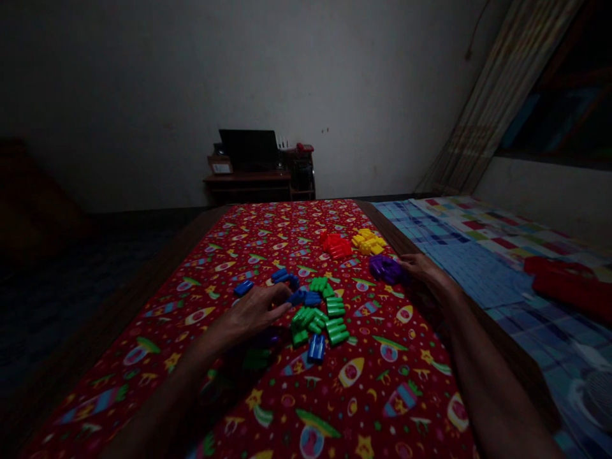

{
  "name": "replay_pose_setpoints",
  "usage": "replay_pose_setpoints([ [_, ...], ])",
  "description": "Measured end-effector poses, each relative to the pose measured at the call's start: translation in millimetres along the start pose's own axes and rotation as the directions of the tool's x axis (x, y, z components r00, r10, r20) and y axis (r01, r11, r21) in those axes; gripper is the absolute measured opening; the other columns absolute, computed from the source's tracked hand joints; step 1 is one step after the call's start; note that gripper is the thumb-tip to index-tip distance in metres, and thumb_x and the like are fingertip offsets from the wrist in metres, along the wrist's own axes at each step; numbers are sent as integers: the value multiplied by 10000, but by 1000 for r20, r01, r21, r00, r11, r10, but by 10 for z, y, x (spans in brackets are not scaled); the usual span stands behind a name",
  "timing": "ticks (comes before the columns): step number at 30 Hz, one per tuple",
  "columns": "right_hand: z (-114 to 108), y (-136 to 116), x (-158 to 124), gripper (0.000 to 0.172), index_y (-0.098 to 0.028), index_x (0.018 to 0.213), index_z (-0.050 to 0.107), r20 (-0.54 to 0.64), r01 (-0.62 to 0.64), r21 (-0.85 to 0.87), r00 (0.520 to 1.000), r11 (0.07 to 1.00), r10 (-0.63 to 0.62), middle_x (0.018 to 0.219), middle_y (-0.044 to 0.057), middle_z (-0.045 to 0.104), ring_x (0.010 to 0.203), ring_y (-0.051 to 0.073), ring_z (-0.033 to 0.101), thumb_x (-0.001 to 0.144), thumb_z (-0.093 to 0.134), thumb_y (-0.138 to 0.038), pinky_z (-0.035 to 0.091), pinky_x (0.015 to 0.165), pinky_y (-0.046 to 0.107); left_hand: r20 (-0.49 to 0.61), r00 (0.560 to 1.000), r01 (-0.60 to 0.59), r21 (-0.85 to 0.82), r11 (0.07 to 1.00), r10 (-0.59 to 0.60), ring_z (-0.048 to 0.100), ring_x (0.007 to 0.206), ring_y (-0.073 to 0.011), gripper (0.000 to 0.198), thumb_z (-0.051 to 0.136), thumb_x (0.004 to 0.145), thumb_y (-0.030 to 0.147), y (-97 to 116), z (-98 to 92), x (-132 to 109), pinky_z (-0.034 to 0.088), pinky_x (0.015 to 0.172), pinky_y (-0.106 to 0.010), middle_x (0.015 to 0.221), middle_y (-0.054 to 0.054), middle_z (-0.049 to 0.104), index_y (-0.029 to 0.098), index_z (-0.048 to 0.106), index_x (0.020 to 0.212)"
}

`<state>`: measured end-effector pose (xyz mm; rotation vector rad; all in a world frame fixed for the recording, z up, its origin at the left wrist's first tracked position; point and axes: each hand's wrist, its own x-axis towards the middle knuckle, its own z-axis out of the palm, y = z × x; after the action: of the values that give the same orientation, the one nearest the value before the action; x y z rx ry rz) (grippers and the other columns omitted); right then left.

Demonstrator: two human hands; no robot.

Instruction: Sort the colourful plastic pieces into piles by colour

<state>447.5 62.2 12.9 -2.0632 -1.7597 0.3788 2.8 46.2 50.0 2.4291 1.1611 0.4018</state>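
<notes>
Here, two bare hands work among coloured toy building blocks on a red, rocket-printed cloth.

The left hand [261, 311] is bent around the near end of a blue block [297, 297] beside the green blocks [315, 317], thumb and forefinger at its edge; whether they grip it or only touch it, I cannot tell. The right hand [423, 269] reaches to the outer side of the purple blocks [385, 269], near the cloth's right edge, its fingers partly hidden, so their hold cannot be told. Beyond the purple pile, the red blocks [336, 245] and the yellow blocks [368, 242] lie heaped side by side. One blue piece [316, 349] lies just on the near side of the green group; another [243, 288] lies apart, left of it, on the cloth [363, 382].
</notes>
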Motion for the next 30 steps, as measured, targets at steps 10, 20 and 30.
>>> replay_pose_setpoints([
  [10,-67,-761,-239,362,-110,1092,711,-259,248,142,944,958,-206,1053,135,727,967,272,679,873,525,-330,506,844,336,-166,986,-13,-158,987,-13,633,660,-157,276,521,798,423,128,141,66,498,631,-243,799,-11,706,207,666,894],
  [20,368,-1855,-783,269,-148,970,703,19,680,315,693,662,-720,711,28,687,562,108,557,923,506,-324,374,546,205,-200,980,-57,-325,944,-10,687,758,-173,294,513,830,397,306,248,55,545,693,-260,874,-37,735,188,658,979],
  [30,-47,-370,161,316,-132,954,750,-387,118,-5,915,993,-110,892,87,746,814,232,673,798,515,-274,467,722,280,-387,914,71,-145,987,-122,694,826,-215,391,476,787,471,-190,-51,108,553,766,-303,945,-59,752,201,708,946],
])
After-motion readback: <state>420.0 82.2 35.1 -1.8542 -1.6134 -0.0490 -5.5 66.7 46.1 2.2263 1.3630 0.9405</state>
